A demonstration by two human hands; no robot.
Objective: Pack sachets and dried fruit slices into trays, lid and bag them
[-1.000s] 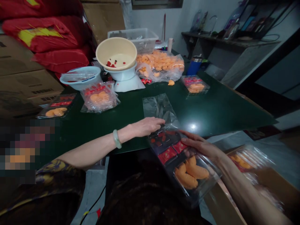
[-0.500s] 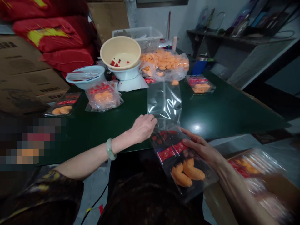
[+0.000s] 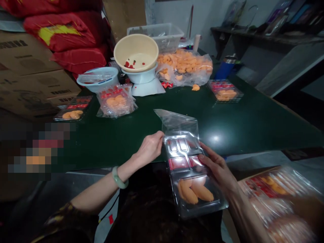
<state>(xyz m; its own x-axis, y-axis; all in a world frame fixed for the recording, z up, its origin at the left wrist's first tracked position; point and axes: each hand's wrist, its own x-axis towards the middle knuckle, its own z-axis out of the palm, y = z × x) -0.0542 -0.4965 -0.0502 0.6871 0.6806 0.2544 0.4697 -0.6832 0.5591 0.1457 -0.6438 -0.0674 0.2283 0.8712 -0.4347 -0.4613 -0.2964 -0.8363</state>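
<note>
At the near edge of the green table [image 3: 253, 121], my right hand [image 3: 217, 168] grips the right side of a clear plastic tray [image 3: 192, 182] holding orange pieces and small red packets. The tray's far end sits inside the mouth of a clear plastic bag [image 3: 179, 122]. My left hand [image 3: 150, 148], with a green bangle on the wrist, pinches the bag's left edge beside the tray.
Across the table stand a cream bowl [image 3: 136, 50] on a white scale, a pale blue basin [image 3: 97, 77], a large bag of orange pieces [image 3: 184, 65], a bagged tray [image 3: 116, 101], other filled trays [image 3: 225, 91], a white basket and a blue cup [image 3: 224, 67]. More filled trays lie in a box [image 3: 273, 195] at lower right. Cardboard boxes and red sacks are stacked on the left.
The bag, held upright half a second ago, has come down flat, and the tray's far end has gone into its mouth. Both hands have stayed on bag and tray.
</note>
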